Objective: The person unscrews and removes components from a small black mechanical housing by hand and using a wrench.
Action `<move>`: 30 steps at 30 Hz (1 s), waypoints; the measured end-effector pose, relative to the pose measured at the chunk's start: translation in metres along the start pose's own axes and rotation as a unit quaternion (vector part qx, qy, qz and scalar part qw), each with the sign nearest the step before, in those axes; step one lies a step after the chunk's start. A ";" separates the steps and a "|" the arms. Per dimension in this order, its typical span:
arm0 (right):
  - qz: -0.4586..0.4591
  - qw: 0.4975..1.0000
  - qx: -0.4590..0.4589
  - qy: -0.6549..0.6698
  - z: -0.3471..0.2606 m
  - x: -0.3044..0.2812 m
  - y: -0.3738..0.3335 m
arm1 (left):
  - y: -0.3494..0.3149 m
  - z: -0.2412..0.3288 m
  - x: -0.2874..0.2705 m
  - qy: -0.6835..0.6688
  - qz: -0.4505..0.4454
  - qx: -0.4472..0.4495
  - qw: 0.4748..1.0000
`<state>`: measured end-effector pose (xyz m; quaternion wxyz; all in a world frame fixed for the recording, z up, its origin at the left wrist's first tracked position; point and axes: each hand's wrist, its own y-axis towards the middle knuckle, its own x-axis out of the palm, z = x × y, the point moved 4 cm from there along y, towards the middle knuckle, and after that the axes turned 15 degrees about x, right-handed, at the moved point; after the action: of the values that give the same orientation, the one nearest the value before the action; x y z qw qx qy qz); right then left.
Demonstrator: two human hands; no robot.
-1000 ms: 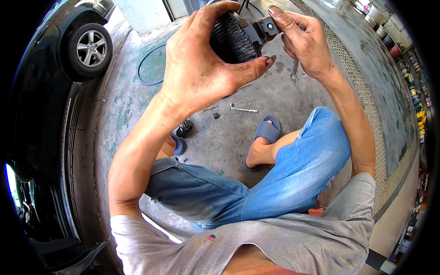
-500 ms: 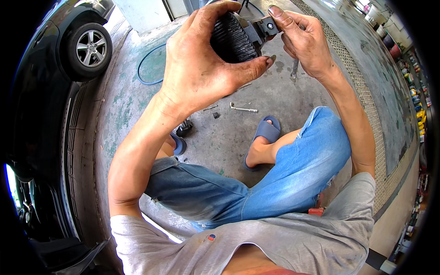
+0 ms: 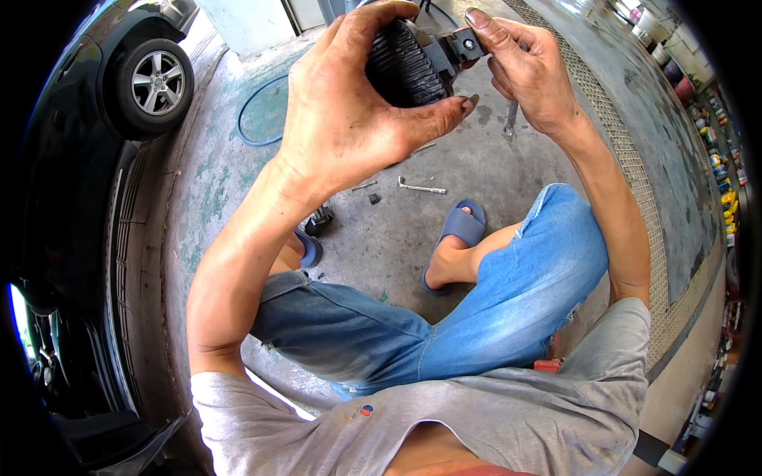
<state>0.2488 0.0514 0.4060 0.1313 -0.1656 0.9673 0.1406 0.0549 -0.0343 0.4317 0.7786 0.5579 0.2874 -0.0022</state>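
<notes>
High in front of me, my left hand (image 3: 341, 119) curls its fingers and thumb around a black ribbed round part (image 3: 405, 67). Sticking out from its right side is a small black bracket (image 3: 462, 47) with a bright bolt head. The thumb of my right hand (image 3: 533, 79) lies against the bracket's outer end. A slim metal wrench (image 3: 510, 119) is tucked in the curled fingers of that same hand, its lower end hanging below them. The ribbed part's far side is hidden by my left hand and the frame's top edge.
On the concrete floor lie an L-shaped socket wrench (image 3: 421, 187), a small black piece (image 3: 375, 199) and a black object (image 3: 319, 221) near my left foot. A dark car (image 3: 79, 159) stands at left. A blue hose (image 3: 243, 119) curves behind my left hand; a floor grating (image 3: 619, 143) runs at right.
</notes>
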 end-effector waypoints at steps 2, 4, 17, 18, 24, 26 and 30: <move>0.000 1.000 0.000 0.000 0.000 0.000 0.000 | 0.000 0.001 0.000 0.000 0.000 -0.001 1.000; 0.001 1.000 -0.008 -0.005 -0.001 0.000 0.000 | 0.001 0.003 -0.002 0.009 0.004 0.008 1.000; 0.004 1.000 -0.008 -0.006 0.004 -0.002 0.002 | 0.000 0.002 -0.001 0.022 -0.009 0.001 1.000; 0.004 1.000 -0.005 -0.004 0.003 -0.002 0.002 | 0.000 0.001 -0.001 0.014 -0.004 0.001 1.000; 0.005 1.000 0.005 -0.001 0.002 -0.001 0.001 | 0.000 0.002 -0.001 0.027 -0.008 0.013 1.000; 0.004 1.000 0.006 0.001 0.002 -0.001 0.001 | -0.001 0.002 -0.001 0.024 -0.004 0.017 1.000; 0.004 1.000 -0.001 0.001 0.003 -0.001 0.001 | 0.000 0.003 -0.001 0.024 -0.004 0.022 0.999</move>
<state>0.2503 0.0536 0.4042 0.1301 -0.1615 0.9679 0.1417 0.0557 -0.0367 0.4329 0.7591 0.5736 0.3080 0.0012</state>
